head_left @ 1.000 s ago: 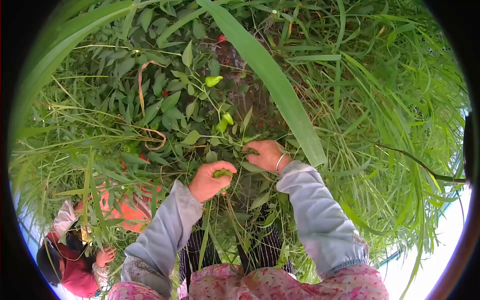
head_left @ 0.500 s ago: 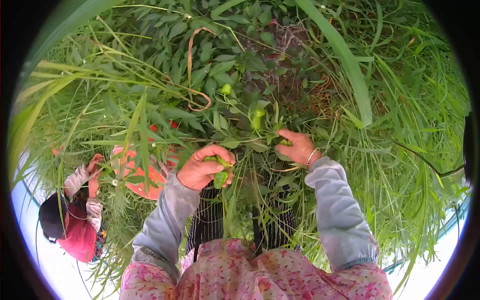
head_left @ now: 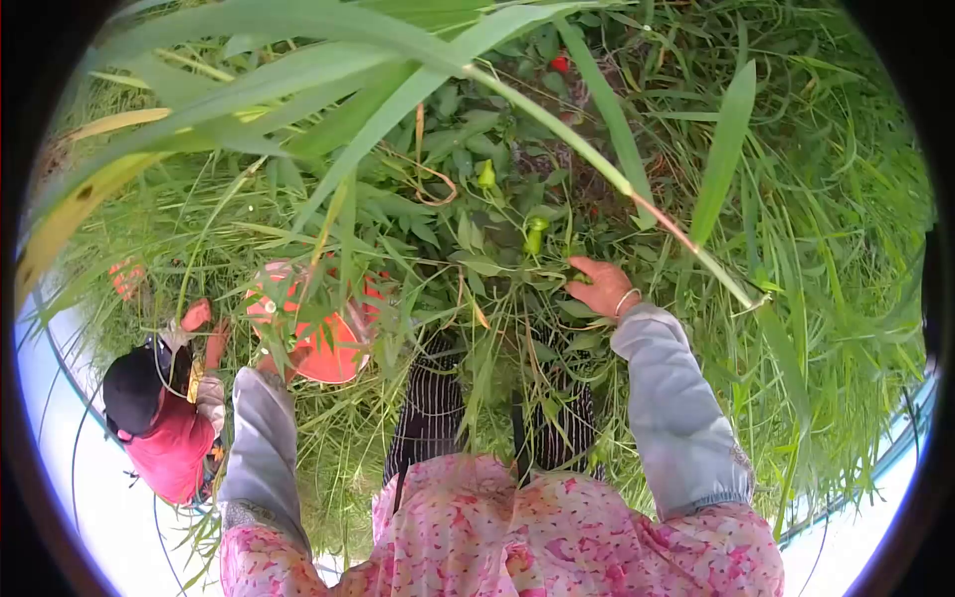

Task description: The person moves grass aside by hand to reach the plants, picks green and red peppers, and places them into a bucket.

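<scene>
My right hand (head_left: 604, 290) is at the pepper plant, fingers closed around a bit of green that looks like a green pepper (head_left: 585, 280), mostly covered by the fingers. Just left of it hangs another light green pepper (head_left: 535, 237), with one more pepper (head_left: 486, 175) higher up among the leaves. My left hand (head_left: 272, 365) is at the near side of an orange-red bucket (head_left: 338, 360). Leaves and grass cover most of that hand, so its fingers and anything in them cannot be made out. Grass also hides much of the bucket's inside.
A long grass stalk (head_left: 557, 129) with broad blades crosses the upper view close to the camera. At the left, another person (head_left: 169, 448) in a dark cap and red top works among the plants. Tall grass (head_left: 836, 269) stands on the right. A red spot (head_left: 559, 63) shows far ahead.
My left hand has moved left and down from the plant, where it held green peppers, to the bucket. My right hand has stayed nearly in place. The grass stalk has swung into view.
</scene>
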Tool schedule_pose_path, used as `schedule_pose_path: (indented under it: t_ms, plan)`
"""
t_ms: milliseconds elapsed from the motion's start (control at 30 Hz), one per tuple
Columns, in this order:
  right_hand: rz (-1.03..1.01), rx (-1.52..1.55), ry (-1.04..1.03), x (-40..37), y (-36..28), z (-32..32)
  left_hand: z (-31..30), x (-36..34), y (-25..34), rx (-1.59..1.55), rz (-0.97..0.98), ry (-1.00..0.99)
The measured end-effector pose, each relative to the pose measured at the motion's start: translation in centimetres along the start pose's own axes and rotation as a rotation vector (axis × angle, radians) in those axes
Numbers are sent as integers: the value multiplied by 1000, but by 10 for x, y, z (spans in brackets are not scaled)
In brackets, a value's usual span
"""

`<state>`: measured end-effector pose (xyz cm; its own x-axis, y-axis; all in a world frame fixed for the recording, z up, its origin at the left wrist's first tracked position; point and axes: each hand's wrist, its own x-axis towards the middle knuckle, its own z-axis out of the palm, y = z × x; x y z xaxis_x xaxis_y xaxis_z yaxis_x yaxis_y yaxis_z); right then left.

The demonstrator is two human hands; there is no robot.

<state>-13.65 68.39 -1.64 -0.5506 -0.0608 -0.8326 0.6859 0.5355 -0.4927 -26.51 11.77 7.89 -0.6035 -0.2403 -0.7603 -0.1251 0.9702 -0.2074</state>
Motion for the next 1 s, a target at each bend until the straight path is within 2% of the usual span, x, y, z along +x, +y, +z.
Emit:
schedule_pose_path:
  t_ms: [67,100,133,200,233,267,333,367,400,433,467,500,533,600,700,733,800,900,933,1000]
  plan:
    - [67,7,12,-14,3,-10,7,-4,31,205,95,122]
    - [62,73,-19,-6,0,-5,6,-19,46,278,204,137]
    - [66,51,-42,-6,-5,-6,6,-35,66,340,355,72]
    - [60,14,-94,-7,-11,-9,-3,-71,117,419,783,-332]
    - [-1,-73,-58,-4,-2,-4,-19,-100,166,300,882,-584]
    - [-64,-161,-25,1,10,6,-31,-128,204,20,768,-830]
    - [-17,-109,-80,5,23,22,-40,-143,273,-229,1061,-1008]
    - [8,-84,-106,7,30,31,-42,-142,303,-488,1087,-944]
    - [-139,-61,46,3,33,33,-36,-133,327,-651,1006,-870]
    - [-282,-38,194,-2,37,35,-48,-127,362,-644,882,-731]
    - [-156,53,42,-11,20,17,-29,-101,386,-706,1005,-553]
    - [-157,23,48,-11,16,15,-13,-74,407,-657,1101,-369]
    - [-158,-9,51,-11,15,14,-7,-58,430,-591,944,-339]
    - [-204,-28,86,-8,26,25,5,-31,466,95,970,-156]
    - [-211,-26,157,-12,24,29,43,7,474,574,997,-237]
    - [-177,-14,90,-14,22,24,52,11,469,543,966,-283]
    - [-192,-32,109,-12,28,30,59,6,458,477,905,-372]
    - [-180,-44,80,-7,28,32,89,2,432,97,891,-107]
    - [-166,-46,57,-7,29,32,74,-9,436,242,791,-224]
    - [-188,-62,74,-7,28,32,88,3,431,298,1076,-197]
